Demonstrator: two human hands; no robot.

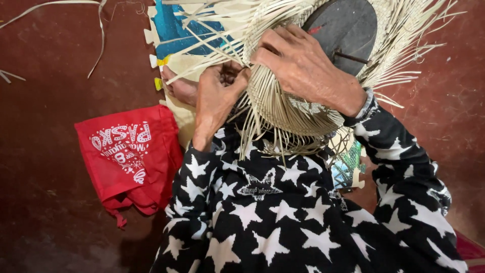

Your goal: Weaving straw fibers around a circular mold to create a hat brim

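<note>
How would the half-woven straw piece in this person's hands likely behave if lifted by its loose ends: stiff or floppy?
The woven straw piece probably sags and flexes if lifted that way, since its unwoven strips splay out thin and loose. The tight weave under the right hand looks firmer, shaped over a dark rounded form. Likely light; the left hand pinches strands easily.
</note>
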